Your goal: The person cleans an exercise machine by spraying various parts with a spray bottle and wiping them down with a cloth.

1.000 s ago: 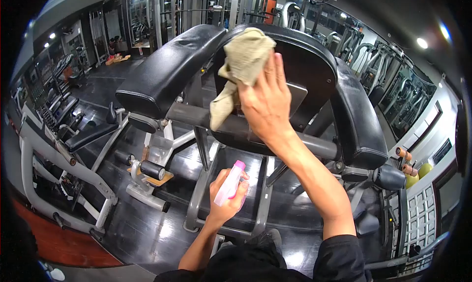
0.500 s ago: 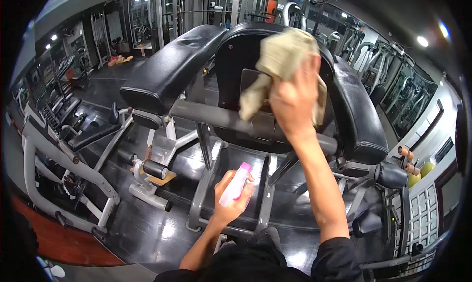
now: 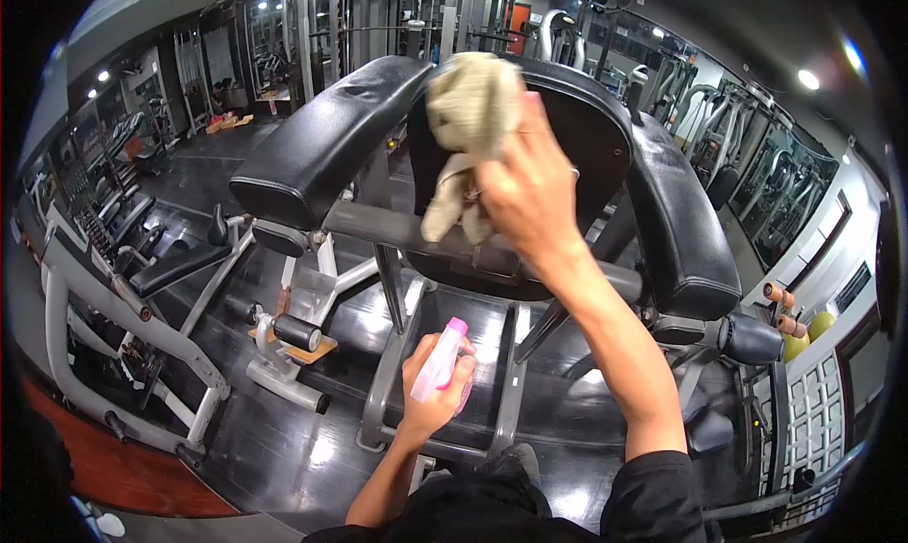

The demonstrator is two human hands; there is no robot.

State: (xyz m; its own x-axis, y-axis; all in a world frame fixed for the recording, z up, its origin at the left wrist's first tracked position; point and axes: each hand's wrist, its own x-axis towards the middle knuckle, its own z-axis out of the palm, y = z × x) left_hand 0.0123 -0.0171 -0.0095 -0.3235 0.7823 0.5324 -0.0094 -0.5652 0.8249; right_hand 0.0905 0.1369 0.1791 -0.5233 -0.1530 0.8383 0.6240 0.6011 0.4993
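Note:
My right hand (image 3: 532, 195) presses a beige cloth (image 3: 473, 103) on the back of a black backrest (image 3: 591, 150), near its upper left part. The cloth is blurred by motion, and one end hangs down toward a grey crossbar (image 3: 383, 223). Lower down, my left hand (image 3: 435, 387) is wrapped round a spray bottle (image 3: 440, 359) with a pink top, held in front of the machine's frame. Black padded arms stand on both sides of the backrest, the left pad (image 3: 331, 136) and the right pad (image 3: 683, 221).
Grey machine tubing (image 3: 142, 321) stands at the left, with a small black roller (image 3: 298, 332) nearer the middle. A black roller pad (image 3: 752, 339) and yellow-green balls (image 3: 821, 324) are at the right. Gym machines and mirrors line the background.
My right hand and the cloth have moved left across the backrest, from its right side to its upper left. My left hand with the bottle has shifted slightly left.

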